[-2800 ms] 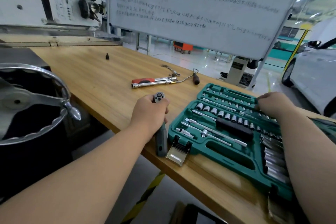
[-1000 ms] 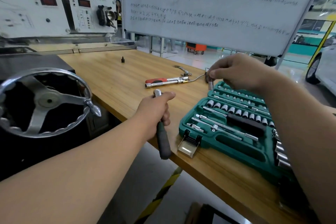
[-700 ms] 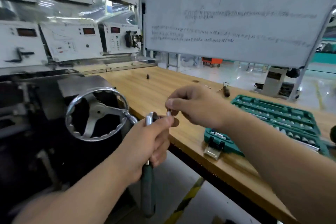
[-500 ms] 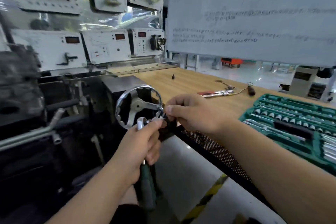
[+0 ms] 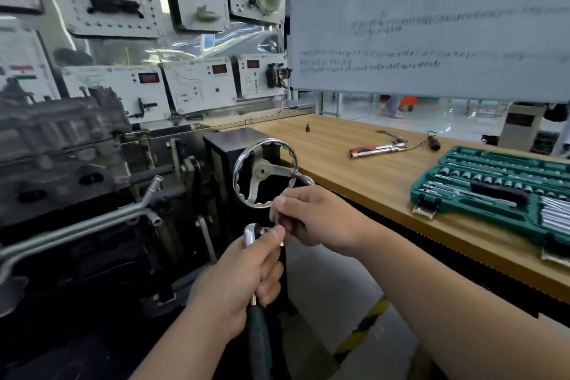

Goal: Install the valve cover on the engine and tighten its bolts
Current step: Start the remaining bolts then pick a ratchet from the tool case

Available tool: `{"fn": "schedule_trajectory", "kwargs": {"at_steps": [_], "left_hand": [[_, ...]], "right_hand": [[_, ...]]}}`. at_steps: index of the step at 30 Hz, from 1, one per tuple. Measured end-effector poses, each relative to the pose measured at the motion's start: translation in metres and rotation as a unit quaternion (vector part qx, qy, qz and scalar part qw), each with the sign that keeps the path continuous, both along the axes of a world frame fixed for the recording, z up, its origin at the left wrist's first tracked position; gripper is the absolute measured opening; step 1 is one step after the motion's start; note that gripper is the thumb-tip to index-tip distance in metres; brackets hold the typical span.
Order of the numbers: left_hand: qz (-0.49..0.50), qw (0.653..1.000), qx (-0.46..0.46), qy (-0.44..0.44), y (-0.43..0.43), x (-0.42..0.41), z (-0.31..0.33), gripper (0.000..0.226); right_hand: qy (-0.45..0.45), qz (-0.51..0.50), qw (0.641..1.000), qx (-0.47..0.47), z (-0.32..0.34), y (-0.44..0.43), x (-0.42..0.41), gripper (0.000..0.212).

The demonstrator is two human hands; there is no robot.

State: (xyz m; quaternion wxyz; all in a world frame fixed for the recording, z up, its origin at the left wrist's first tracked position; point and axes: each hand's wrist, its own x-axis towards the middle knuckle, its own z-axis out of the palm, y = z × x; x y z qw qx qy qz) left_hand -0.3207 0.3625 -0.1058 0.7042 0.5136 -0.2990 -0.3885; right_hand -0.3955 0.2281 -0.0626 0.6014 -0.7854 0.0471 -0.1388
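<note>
Both grips have left the surface (image 5: 354,170) and met before the handwheel (image 5: 264,145). Nearest, the left grip (image 5: 240,281) is wrapped round the ratchet (image 5: 258,336) handle, thumb by its head. The right grip (image 5: 314,219) pinches a socket (image 5: 276,215) just above that head. Beyond, at left, stands the engine (image 5: 61,148). An open socket set (image 5: 493,194) lies at the surface's right edge.

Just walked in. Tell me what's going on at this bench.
A person is readying a tool. The left hand grips a green-handled ratchet, held upright off the bench edge. The right hand pinches a small socket at the ratchet's head, apparently fitting it on. The open green socket set lies on the wooden bench to the right, with a red-handled tool farther back. The engine sits at left, blurred; no bolt is being tightened yet.
</note>
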Motion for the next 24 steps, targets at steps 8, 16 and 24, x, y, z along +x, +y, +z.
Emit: {"fn": "schedule_trajectory", "kwargs": {"at_steps": [8, 16, 24], "left_hand": [[0.005, 0.999, -0.041, -0.029, 0.000, -0.016, 0.004, 0.018], [-0.012, 0.998, -0.051, -0.020, -0.001, -0.012, 0.003, 0.023], [0.000, 0.999, -0.040, -0.008, -0.004, -0.007, -0.001, 0.040]], "right_hand": [[0.002, 0.075, 0.983, 0.170, -0.001, -0.014, -0.017, 0.038], [-0.008, 0.107, 0.976, 0.191, -0.011, -0.015, -0.012, 0.025], [-0.027, 0.127, 0.983, 0.133, -0.017, -0.015, -0.007, 0.021]]}}
